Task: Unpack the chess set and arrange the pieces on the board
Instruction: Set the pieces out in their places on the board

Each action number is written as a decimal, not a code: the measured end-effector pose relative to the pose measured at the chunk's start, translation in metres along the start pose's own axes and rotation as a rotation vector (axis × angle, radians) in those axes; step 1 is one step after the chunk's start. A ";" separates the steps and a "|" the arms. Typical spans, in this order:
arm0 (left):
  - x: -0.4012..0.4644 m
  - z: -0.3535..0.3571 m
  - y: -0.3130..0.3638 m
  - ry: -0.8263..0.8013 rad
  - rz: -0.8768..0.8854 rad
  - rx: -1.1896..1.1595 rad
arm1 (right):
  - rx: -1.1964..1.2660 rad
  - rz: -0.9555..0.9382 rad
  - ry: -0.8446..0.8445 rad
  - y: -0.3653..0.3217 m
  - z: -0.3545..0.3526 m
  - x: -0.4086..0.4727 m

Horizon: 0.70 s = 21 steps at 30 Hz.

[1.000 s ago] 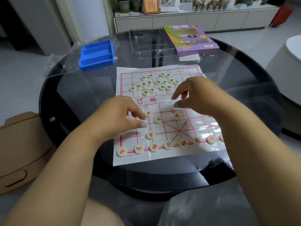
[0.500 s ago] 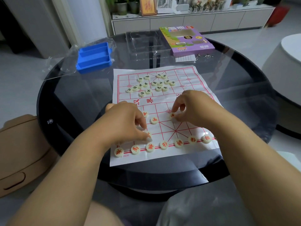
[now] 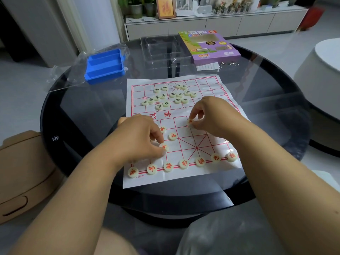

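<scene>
A white paper chess board [image 3: 206, 83] with red grid lines lies on the round dark glass table [image 3: 77, 115]. Several red-lettered round pieces [image 3: 168, 166] stand in a row along the near edge. Several dark-lettered pieces [image 3: 166, 103] lie in a loose heap on the far half. My left hand [image 3: 139, 138] pinches a red-lettered piece [image 3: 164, 147] on the left part of the near half. My right hand [image 3: 215, 116] pinches another red-lettered piece [image 3: 190, 121] close to the board's middle. Two more red pieces [image 3: 173, 136] lie between the hands.
A blue compartment tray [image 3: 104, 66] sits in a clear plastic bag at the table's far left. A clear plastic insert [image 3: 160, 46] and the purple game box [image 3: 207, 45] lie at the back. A tan stool [image 3: 20, 172] stands left of the table, a white seat [image 3: 320, 74] to the right.
My right hand came down from above the board and took hold of a red piece near the middle. My left hand shifted slightly with its piece.
</scene>
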<state>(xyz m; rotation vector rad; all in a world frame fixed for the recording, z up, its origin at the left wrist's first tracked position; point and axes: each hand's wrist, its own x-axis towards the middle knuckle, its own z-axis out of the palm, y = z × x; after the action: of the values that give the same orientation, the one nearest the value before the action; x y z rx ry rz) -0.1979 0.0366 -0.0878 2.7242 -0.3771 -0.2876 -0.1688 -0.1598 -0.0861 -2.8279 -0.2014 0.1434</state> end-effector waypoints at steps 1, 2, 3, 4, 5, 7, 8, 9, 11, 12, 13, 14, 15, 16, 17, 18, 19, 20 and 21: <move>0.000 -0.001 -0.001 0.014 -0.003 -0.018 | -0.010 -0.003 -0.005 -0.001 0.001 0.002; 0.000 -0.003 -0.001 0.029 -0.007 -0.036 | -0.017 -0.003 -0.015 -0.002 0.002 0.003; 0.000 -0.004 -0.002 0.042 -0.012 -0.051 | -0.016 0.003 -0.028 -0.002 0.004 0.004; 0.000 -0.005 -0.003 0.055 -0.017 -0.065 | -0.011 0.010 -0.040 -0.002 0.005 0.005; 0.000 -0.006 -0.003 0.065 -0.021 -0.075 | -0.005 0.016 -0.048 -0.001 0.006 0.006; -0.001 -0.008 -0.004 0.075 -0.020 -0.086 | -0.003 0.013 -0.048 0.000 0.006 0.006; -0.002 -0.008 -0.004 0.080 -0.018 -0.091 | -0.010 0.008 -0.048 0.000 0.005 0.005; -0.002 -0.009 -0.004 0.085 -0.016 -0.096 | -0.019 -0.001 -0.045 0.000 0.004 0.004; -0.001 -0.011 -0.005 0.099 -0.014 -0.098 | -0.001 -0.039 -0.010 -0.002 0.003 0.001; -0.002 -0.011 -0.005 0.105 -0.014 -0.099 | 0.028 -0.063 0.007 -0.004 0.003 0.000; -0.001 -0.011 -0.005 0.111 -0.016 -0.099 | 0.053 -0.087 0.010 -0.008 0.004 -0.002; -0.001 -0.012 -0.005 0.119 -0.017 -0.101 | 0.058 -0.111 -0.001 -0.012 0.005 -0.003; -0.001 -0.012 -0.005 0.126 -0.019 -0.104 | 0.043 -0.133 -0.018 -0.016 0.008 -0.003; -0.001 -0.012 -0.005 0.131 -0.021 -0.109 | 0.020 -0.151 -0.038 -0.020 0.011 -0.003; -0.001 -0.012 -0.006 0.134 -0.024 -0.114 | -0.004 -0.160 -0.057 -0.024 0.013 -0.003; -0.001 -0.012 -0.006 0.134 -0.027 -0.116 | -0.021 -0.162 -0.071 -0.026 0.016 -0.003; -0.001 -0.012 -0.006 0.133 -0.031 -0.116 | -0.027 -0.160 -0.077 -0.027 0.017 -0.003; -0.001 -0.012 -0.006 0.133 -0.033 -0.115 | -0.025 -0.156 -0.077 -0.028 0.018 -0.002; -0.001 -0.012 -0.007 0.132 -0.032 -0.114 | -0.021 -0.157 -0.073 -0.028 0.019 -0.002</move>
<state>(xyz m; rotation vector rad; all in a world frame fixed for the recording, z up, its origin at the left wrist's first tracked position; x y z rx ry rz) -0.1938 0.0470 -0.0791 2.6219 -0.2716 -0.1321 -0.1762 -0.1281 -0.0956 -2.8157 -0.4419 0.2106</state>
